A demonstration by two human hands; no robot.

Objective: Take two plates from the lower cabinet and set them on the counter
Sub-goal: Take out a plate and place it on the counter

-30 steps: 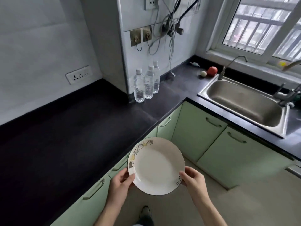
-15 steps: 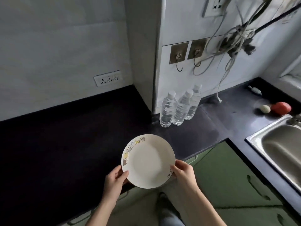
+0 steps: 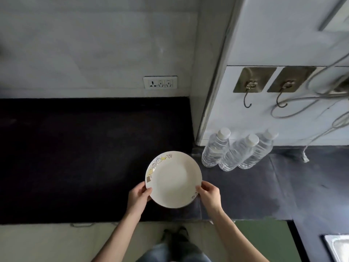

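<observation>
The white plate [image 3: 173, 179], with a band of small cartoon figures along its left rim, sits face up over the dark bench [image 3: 75, 157], near the front edge and just left of where the surface turns greyer. The left hand [image 3: 138, 198] grips its lower-left rim with the thumb on top and the fingers under; the right hand [image 3: 208, 195] pinches the lower-right rim the same way. Both hands are closed on the plate.

Whether the plate already rests on the bench or hangs just above it cannot be told from this angle. If it is in the air and one hand lets go first, the plate would likely tip toward the free side and knock the stone. The grip is only on the near rim, so the far edge could dip and strike first. Set too close to the front edge, it could be nudged off onto the floor [image 3: 47, 242].

Three water bottles [image 3: 236, 152] stand close together just right of the plate, against the wall panel; a push to the right would probably bump the nearest one over.

Only one plate is plainly seen; a dark sliver under its lower right edge may be shadow or a second plate, too unclear to say. The lower cabinet is hidden below the bench front. The sink [image 3: 338, 246] is cut off at the lower right corner.
</observation>
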